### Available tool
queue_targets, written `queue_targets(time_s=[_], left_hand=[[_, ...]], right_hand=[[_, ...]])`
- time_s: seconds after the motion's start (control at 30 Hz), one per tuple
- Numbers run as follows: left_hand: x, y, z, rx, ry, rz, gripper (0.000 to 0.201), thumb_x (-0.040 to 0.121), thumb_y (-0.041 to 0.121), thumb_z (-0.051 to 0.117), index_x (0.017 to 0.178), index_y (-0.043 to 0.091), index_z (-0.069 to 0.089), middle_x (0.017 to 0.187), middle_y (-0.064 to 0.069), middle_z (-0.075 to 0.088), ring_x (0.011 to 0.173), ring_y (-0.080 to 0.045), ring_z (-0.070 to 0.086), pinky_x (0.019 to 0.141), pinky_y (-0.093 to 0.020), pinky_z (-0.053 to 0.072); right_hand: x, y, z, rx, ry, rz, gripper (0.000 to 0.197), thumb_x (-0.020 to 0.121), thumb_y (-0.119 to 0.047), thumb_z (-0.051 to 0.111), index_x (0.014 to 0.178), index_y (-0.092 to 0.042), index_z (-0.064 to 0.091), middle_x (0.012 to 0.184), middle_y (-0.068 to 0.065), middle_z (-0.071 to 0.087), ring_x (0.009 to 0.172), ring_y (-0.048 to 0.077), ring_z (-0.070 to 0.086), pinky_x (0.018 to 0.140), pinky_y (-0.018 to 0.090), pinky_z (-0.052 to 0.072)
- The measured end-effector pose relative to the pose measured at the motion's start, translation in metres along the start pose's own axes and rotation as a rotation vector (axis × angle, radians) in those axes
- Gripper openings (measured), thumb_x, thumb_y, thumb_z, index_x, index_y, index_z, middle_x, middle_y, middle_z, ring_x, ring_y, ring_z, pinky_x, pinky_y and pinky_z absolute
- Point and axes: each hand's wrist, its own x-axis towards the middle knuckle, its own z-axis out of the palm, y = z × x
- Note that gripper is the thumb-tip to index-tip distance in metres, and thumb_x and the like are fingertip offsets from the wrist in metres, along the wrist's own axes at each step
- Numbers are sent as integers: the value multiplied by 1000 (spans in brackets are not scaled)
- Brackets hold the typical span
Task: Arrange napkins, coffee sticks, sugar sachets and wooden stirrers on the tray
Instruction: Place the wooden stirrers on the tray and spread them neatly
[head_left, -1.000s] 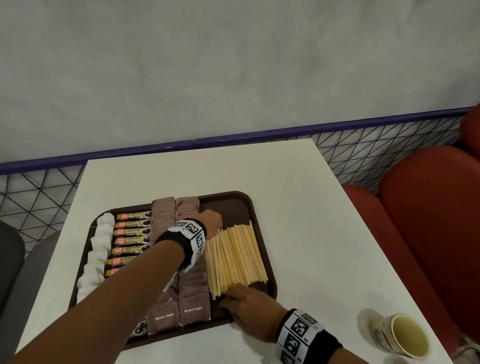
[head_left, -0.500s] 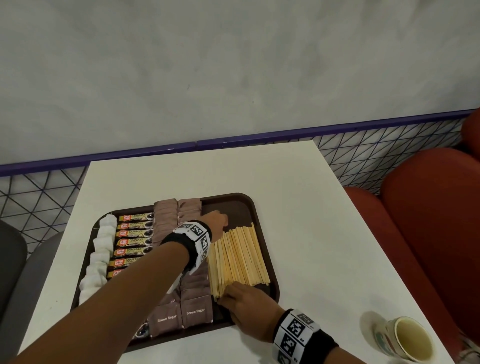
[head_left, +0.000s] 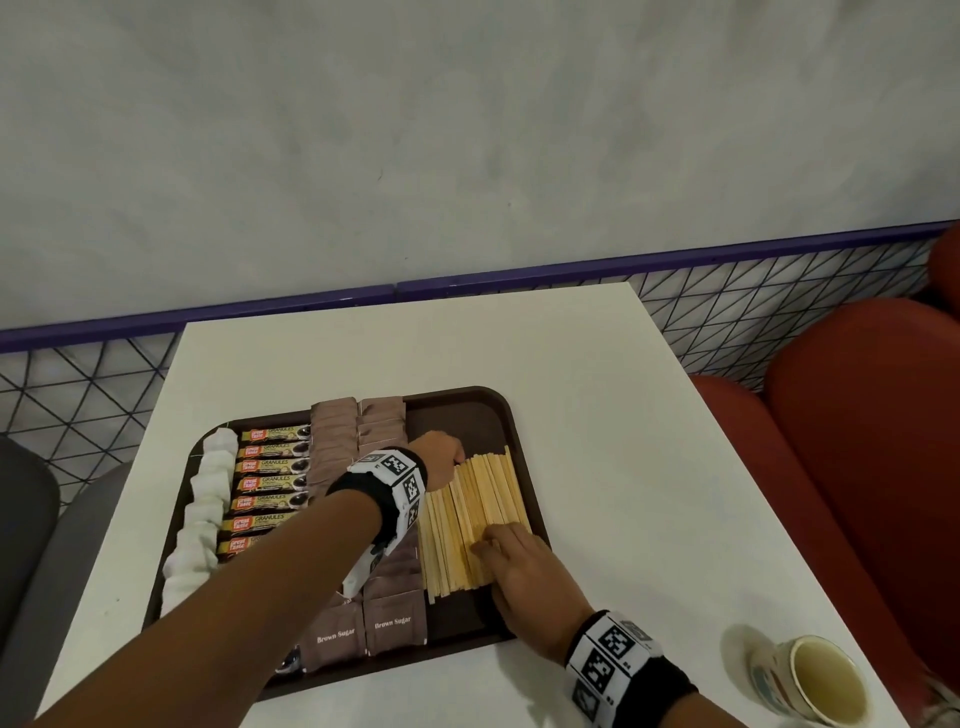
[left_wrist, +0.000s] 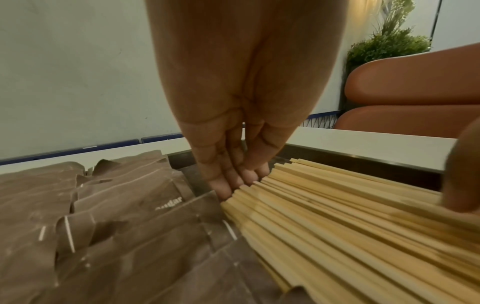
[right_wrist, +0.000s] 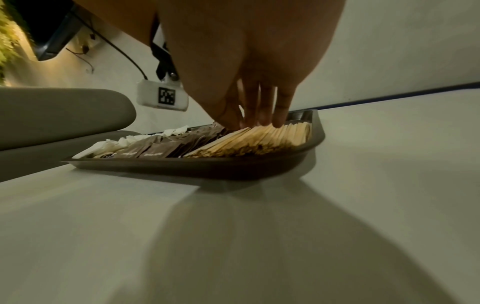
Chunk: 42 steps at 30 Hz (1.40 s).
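A dark brown tray (head_left: 462, 400) lies on the white table. From left to right it carries white napkins (head_left: 205, 499), a column of coffee sticks (head_left: 270, 467), two columns of brown sugar sachets (head_left: 337, 431) and a flat row of wooden stirrers (head_left: 478, 499). My left hand (head_left: 441, 460) stands at the stirrers' far ends, its straight fingertips (left_wrist: 241, 181) pressed against them. My right hand (head_left: 511, 558) lies flat on the near part of the stirrers (right_wrist: 262, 135), with fingers (right_wrist: 262, 117) extended and pressing down. Neither hand holds anything.
A paper cup (head_left: 815, 680) stands at the table's near right corner. Red seats (head_left: 857, 441) flank the table on the right, a grey seat (head_left: 31, 499) on the left. A wire mesh fence with a purple rail (head_left: 519, 273) runs behind the table.
My right hand has slid from the stirrers' near ends up onto the row. The left hand stays at the far ends.
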Motion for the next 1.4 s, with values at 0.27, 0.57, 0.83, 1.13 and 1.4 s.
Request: queue_targets(time_s=[0.27,0.57,0.83,1.13,1.4], left_hand=[[-17,-12,-8,-102,194,61,45,92,-4,36,134,9,47,137,-11,44,127,-26,42,104,-29,34],[-120,-91,-3,-278,476,70,30,89,-6,47,114,3,60,115,-13,59,104,-23,54,95,-27,41],[-214,-166,36,-399,608,-344,28,90,-3,48,110,7,65,111,-11,59,92,-13,49,84,-21,37],[-262,-209,98,-559,436,-620,42,89,12,60,129,5,47,114,-16,61,103,-31,56,91,-37,44],[-265,-202,107,-733,405,-611,38,88,5,59,122,8,44,71,-9,65,61,-21,59,62,-29,48]], right_hand=[[-6,13,1,17,70,34,54,60,-5,64,112,-20,58,109,-3,62,101,11,57,85,18,51],[-7,19,4,-62,83,83,67,40,2,82,104,-11,67,103,5,69,90,18,69,76,26,56],[-9,16,2,133,91,294,52,75,23,48,119,-3,58,112,16,57,104,30,54,92,34,49],[-11,10,-17,241,-60,652,51,88,1,48,136,-1,32,129,23,43,117,35,44,100,38,36],[-13,19,-17,485,-195,942,30,91,-12,50,118,-7,38,80,17,61,55,24,56,50,29,47]])
